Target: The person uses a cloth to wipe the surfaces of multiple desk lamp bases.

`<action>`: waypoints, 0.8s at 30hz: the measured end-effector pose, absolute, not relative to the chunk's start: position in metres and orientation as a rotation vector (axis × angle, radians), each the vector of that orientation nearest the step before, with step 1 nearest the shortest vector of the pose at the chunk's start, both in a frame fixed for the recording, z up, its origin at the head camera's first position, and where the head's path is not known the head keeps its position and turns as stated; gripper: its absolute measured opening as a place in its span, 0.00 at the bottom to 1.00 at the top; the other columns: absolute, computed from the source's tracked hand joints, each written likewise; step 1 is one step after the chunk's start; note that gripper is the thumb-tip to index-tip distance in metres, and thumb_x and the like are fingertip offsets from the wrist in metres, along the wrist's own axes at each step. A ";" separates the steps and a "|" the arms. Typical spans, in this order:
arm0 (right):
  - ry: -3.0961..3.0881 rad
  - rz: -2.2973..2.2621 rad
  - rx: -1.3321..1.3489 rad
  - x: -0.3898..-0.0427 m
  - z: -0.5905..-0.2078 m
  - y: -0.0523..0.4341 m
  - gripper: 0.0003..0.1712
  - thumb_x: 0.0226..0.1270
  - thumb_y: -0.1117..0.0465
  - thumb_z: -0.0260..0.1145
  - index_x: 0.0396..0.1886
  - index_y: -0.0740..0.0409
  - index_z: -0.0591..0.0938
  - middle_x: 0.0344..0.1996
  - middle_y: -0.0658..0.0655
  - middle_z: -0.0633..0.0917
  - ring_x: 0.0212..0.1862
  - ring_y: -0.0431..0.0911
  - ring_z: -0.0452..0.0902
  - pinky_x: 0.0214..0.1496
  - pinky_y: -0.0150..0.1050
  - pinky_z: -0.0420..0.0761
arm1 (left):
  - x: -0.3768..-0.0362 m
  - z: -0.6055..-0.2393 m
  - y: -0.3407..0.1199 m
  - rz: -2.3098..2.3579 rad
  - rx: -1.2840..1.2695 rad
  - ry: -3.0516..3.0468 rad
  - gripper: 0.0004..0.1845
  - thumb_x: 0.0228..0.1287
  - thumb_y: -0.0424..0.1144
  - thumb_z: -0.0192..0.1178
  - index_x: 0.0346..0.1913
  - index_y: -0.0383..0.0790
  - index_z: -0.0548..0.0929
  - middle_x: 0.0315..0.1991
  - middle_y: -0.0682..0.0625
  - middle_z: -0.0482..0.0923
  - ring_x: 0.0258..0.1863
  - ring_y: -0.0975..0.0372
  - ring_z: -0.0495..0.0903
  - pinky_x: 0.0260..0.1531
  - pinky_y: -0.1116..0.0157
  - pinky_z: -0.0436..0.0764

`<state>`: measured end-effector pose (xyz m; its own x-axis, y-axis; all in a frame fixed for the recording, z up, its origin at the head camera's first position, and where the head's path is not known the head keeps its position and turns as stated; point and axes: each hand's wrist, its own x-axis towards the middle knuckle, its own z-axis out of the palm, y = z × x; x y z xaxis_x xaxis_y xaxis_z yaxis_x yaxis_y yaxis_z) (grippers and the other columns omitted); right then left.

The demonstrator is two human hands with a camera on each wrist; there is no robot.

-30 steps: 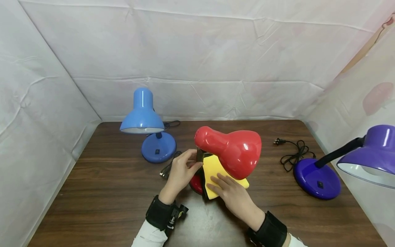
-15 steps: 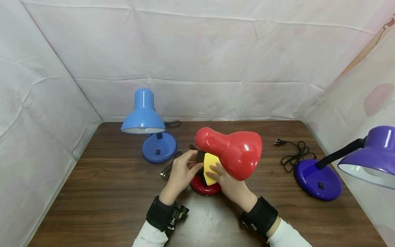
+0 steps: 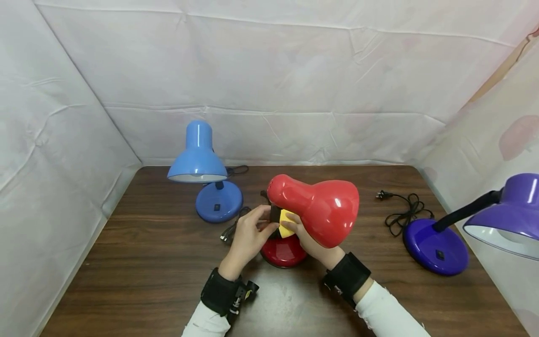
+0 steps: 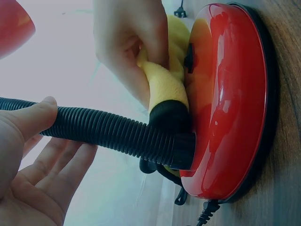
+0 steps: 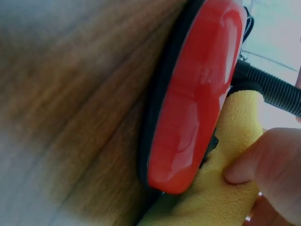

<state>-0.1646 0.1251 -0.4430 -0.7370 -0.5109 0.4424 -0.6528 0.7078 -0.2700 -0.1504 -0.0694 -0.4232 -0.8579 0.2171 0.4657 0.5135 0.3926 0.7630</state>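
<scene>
Pinched in the right hand (image 3: 304, 238), a yellow cloth (image 4: 165, 84) is pressed onto the red lamp base (image 4: 225, 99), just beside the black neck (image 4: 110, 132) held by the left hand (image 3: 248, 236).

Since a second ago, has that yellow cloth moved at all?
Yes. The yellow cloth has gone from lying spread over the red lamp's base up to the black neck, bunched in the right hand.
</scene>
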 end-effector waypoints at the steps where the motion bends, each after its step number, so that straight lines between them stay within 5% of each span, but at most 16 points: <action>1: -2.595 0.789 0.879 -0.166 -0.443 0.125 0.17 0.58 0.57 0.67 0.49 0.53 0.82 0.33 0.48 0.86 0.30 0.41 0.81 0.25 0.29 0.78 | -0.150 -0.423 -0.070 -1.453 -0.638 -2.366 0.17 0.52 0.30 0.66 0.45 0.42 0.78 0.40 0.49 0.81 0.38 0.64 0.82 0.35 0.73 0.81; 5: -2.585 1.177 0.782 -0.167 -0.443 0.124 0.17 0.59 0.58 0.67 0.50 0.52 0.81 0.30 0.47 0.85 0.25 0.40 0.79 0.21 0.28 0.75 | -0.151 -0.423 -0.070 -1.443 -0.634 -2.372 0.17 0.52 0.30 0.66 0.45 0.43 0.78 0.40 0.50 0.81 0.38 0.64 0.82 0.35 0.73 0.81; 13: -2.461 -0.030 0.988 -0.161 -0.441 0.129 0.20 0.58 0.56 0.66 0.52 0.49 0.81 0.49 0.55 0.82 0.48 0.49 0.80 0.33 0.32 0.80 | -0.151 -0.424 -0.069 -1.449 -0.625 -2.390 0.16 0.52 0.31 0.66 0.46 0.42 0.78 0.40 0.49 0.81 0.38 0.63 0.82 0.35 0.72 0.81; 19: -2.402 -0.228 1.011 -0.157 -0.442 0.128 0.19 0.58 0.56 0.66 0.51 0.47 0.82 0.50 0.54 0.82 0.55 0.52 0.75 0.51 0.43 0.78 | -0.152 -0.425 -0.068 -1.434 -0.615 -2.398 0.17 0.52 0.30 0.67 0.45 0.42 0.79 0.40 0.49 0.81 0.38 0.64 0.82 0.35 0.72 0.81; 24: -2.485 -0.201 1.025 -0.150 -0.449 0.128 0.22 0.54 0.58 0.69 0.52 0.46 0.81 0.50 0.54 0.82 0.54 0.53 0.75 0.55 0.47 0.75 | -0.152 -0.426 -0.069 -1.428 -0.606 -2.402 0.16 0.52 0.30 0.67 0.45 0.42 0.79 0.40 0.49 0.81 0.38 0.64 0.82 0.35 0.72 0.81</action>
<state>-0.1502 0.1276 -0.4495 -0.6269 -0.6990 0.3442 -0.6347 0.7144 0.2947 -0.1522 -0.0692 -0.4258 -0.8725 0.2096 0.4415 0.4879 0.4227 0.7637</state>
